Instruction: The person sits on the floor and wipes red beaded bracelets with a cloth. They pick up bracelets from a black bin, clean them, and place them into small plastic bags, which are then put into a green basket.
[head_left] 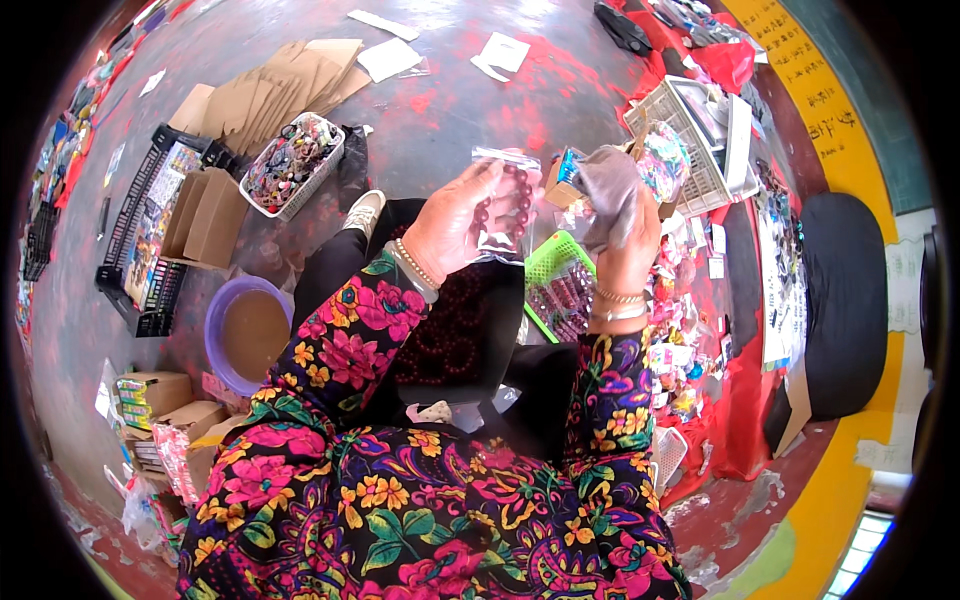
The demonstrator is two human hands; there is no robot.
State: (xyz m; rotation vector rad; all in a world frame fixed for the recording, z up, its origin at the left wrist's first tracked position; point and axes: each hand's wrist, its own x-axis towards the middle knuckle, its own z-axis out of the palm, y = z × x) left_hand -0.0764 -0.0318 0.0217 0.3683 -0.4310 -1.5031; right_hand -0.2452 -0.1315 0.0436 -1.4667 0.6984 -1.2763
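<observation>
We see a smooth grey floor (440, 110) with red patches (540, 75) spreading over its far middle and right. White papers (388, 59) lie at the far side, and a fan of flattened cardboard (285, 90) rests far left. Nearer on the left we find a white basket (316, 186) heaped with small colourful pieces, an open cardboard box (205, 218), a long black crate (152, 322) and a purple basin (212, 335) of cloudy brown liquid.

Along the right, the floor is crowded with small packets and a red sheet (742, 430). Beyond them stands a rounded black seat (845, 300) before a wall with a yellow band (868, 190) and a dark green panel (910, 90). A pale crate (660, 110) sits far right.

In the middle, our left hand (450, 222) is closed on a clear plastic bag (500, 235) with dark red beads (522, 200) inside, held up above our lap. Our right hand (633, 250) grips a bunched grey cloth (608, 190); we cannot tell how its hidden fingers lie. A bright green basket (552, 258) of packets shows between and below the hands, and more dark red strands (440, 335) lie over our lap.
</observation>
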